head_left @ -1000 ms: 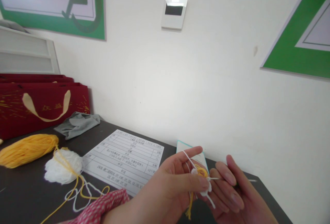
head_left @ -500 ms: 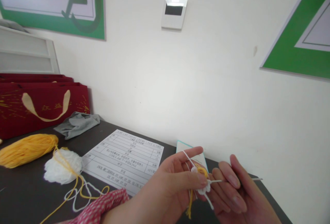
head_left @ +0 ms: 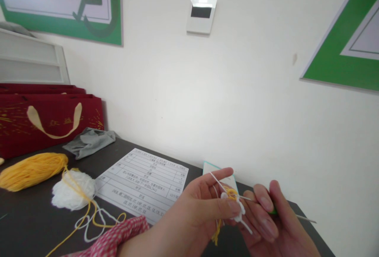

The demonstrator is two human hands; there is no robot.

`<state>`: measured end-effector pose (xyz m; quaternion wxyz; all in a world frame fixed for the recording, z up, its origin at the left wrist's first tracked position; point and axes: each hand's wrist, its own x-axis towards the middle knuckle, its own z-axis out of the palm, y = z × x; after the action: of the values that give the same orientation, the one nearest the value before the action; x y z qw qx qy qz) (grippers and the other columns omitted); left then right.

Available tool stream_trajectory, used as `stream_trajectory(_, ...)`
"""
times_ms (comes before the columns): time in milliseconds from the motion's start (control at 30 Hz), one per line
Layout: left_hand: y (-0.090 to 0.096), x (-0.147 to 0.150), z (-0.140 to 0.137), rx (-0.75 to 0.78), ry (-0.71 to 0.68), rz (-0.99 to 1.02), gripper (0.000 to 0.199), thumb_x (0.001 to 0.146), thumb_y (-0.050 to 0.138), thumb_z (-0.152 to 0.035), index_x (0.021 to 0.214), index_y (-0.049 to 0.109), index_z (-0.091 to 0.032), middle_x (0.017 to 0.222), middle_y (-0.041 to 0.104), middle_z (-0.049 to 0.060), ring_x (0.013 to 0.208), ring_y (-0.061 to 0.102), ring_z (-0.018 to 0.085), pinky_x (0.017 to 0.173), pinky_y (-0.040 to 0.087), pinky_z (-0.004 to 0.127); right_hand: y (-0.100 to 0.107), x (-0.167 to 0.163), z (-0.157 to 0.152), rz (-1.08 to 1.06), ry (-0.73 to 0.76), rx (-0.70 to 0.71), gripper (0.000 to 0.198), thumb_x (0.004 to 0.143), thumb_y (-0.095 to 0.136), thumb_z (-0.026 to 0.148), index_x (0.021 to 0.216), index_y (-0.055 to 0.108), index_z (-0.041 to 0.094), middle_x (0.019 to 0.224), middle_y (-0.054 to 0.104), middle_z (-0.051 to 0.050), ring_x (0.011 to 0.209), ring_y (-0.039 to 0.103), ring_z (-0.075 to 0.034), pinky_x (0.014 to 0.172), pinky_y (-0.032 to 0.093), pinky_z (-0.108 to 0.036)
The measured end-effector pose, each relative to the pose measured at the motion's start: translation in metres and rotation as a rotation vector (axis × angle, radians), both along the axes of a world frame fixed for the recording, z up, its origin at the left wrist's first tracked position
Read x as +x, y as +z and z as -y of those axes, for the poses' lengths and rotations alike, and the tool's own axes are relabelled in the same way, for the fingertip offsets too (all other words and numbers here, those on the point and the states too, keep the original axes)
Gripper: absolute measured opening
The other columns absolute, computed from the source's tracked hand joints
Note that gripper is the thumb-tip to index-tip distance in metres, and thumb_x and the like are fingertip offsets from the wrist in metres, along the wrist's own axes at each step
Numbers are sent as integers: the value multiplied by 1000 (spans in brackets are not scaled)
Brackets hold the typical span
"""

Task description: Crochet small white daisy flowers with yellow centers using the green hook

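My left hand [head_left: 204, 205] pinches a small crochet piece [head_left: 232, 194] with a yellow middle and white loops round its edge. White yarn runs over the raised left index finger, and a yellow tail hangs below the palm. Closed round a thin metal crochet hook [head_left: 306, 219] is my right hand [head_left: 272, 217]; a bit of green grip shows between its fingers. The hook's front end reaches the piece near its yellow part; its very tip is hard to make out. A short white yarn end sticks out toward the right fingers.
On the dark table [head_left: 17, 221] lie a yellow yarn skein [head_left: 32, 171], a white yarn ball [head_left: 73, 190] with loose strands, a printed sheet [head_left: 142, 186] and a grey cloth [head_left: 89, 142]. Red gift bags [head_left: 53, 120] stand back left. A pale card [head_left: 217, 170] rests behind my hands, near the wall.
The hook has tilted, its back end now lower and farther right, and its front end has moved up toward the yellow part. Green grip has come into view. The left hand keeps its pinch.
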<state>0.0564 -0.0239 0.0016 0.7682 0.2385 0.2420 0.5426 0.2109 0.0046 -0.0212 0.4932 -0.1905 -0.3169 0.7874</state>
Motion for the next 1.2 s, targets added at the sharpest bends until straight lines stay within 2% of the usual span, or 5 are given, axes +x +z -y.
stream_trajectory(167,0,1,0,-8,-10,-47,76,53,88,-16,125,62,-16,83,65,1,82,59,17,87,40,33,0,2,0,20,-29,23,42,79,75,59,60,63,23,44,49,4,50,45,-12,59,44,-29)
stream_trajectory(467,3,1,1,-33,-14,-77,72,52,87,-17,121,66,-18,84,65,1,84,58,17,84,40,30,4,10,0,74,-51,81,45,83,69,58,56,61,22,42,37,5,47,29,-11,51,36,-27)
stream_trajectory(733,3,0,1,-42,-22,-74,75,52,86,-17,124,64,-17,84,64,1,88,59,18,86,39,31,7,10,-1,122,-107,85,45,84,67,58,56,61,23,42,39,4,46,30,-11,51,37,-27)
stream_trajectory(900,3,0,0,-24,-16,-52,73,54,84,-14,124,63,-14,74,63,-2,73,55,13,80,39,29,5,13,1,125,-100,80,47,84,66,59,54,61,23,41,39,4,46,27,-11,52,37,-26)
stream_trajectory(1200,4,0,0,1,-37,-33,71,57,82,-11,125,61,-12,70,63,-3,66,54,11,75,39,28,10,14,3,183,-165,103,47,83,70,54,52,59,22,41,44,3,45,36,-12,52,37,-28)
